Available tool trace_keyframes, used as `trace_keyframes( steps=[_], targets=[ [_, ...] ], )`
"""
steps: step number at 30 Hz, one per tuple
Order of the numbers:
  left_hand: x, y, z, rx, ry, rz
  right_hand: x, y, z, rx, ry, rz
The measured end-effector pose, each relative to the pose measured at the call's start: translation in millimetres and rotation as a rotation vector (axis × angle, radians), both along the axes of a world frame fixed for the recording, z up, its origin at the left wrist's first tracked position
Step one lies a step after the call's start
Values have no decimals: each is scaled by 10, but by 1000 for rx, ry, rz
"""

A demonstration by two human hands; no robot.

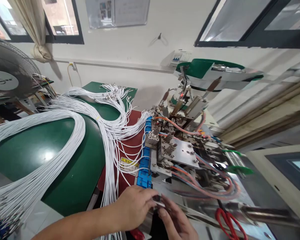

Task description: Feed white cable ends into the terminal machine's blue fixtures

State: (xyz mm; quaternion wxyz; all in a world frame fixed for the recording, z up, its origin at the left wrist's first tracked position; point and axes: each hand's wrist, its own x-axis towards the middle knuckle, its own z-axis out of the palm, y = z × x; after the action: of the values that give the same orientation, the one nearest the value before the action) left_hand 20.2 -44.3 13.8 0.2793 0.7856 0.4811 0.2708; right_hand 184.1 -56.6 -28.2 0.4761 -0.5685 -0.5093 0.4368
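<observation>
White and dark at its visible edges, a small piece (159,201) sits between the left hand (133,206) and the right hand (177,221), both pinching it with the fingertips, presumably because its size suits a fine grip. Just beyond, white cables (110,160) lead to blue holders (145,162) along the machine (181,151), apparently spaced to separate their ends; a curved cable bundle (80,128) lies across the green tabletop (93,150), likely to limit tangling.
</observation>
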Motion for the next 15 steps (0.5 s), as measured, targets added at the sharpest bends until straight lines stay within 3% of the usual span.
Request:
trace_keyframes(
  steps=[3,6,15],
  targets=[
    [30,11,-19,-123,-107,81,-15,32,63,-8,38,-56],
    [47,51,-11,-172,-155,67,-63,79,123,30,54,-28],
    [48,87,-55,-106,-95,52,-67,182,194,192,-64,8]
  ],
)
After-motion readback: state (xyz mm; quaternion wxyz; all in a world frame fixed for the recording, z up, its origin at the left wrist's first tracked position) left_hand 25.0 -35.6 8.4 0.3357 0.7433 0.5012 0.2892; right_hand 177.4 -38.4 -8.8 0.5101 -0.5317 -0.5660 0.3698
